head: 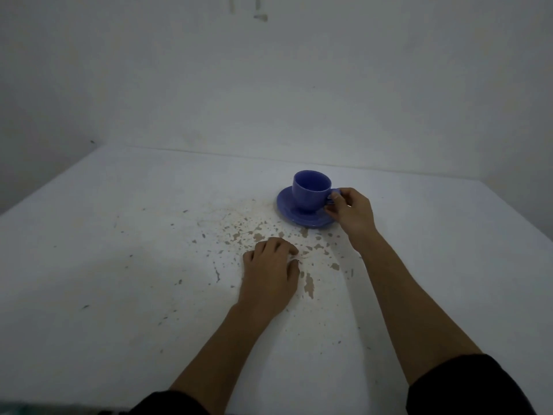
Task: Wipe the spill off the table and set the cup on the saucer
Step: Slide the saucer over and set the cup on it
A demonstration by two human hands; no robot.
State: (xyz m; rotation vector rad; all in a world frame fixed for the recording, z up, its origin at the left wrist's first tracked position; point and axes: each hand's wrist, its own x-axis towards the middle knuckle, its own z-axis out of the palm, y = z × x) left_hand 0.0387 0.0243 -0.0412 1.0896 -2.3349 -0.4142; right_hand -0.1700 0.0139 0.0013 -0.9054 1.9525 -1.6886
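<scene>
A blue cup stands upright on a blue saucer at the middle right of the white table. My right hand pinches the cup's handle at the cup's right side. My left hand rests palm down on the table in front of the saucer, fingers curled, with nothing visible in it. Brownish specks and patches of spill spread over the table left of and in front of the saucer, around my left hand's fingertips.
A pale wall rises right behind the table's far edge. Small dark marks dot the table to the left. Dark sleeves cover both upper arms at the bottom of the view.
</scene>
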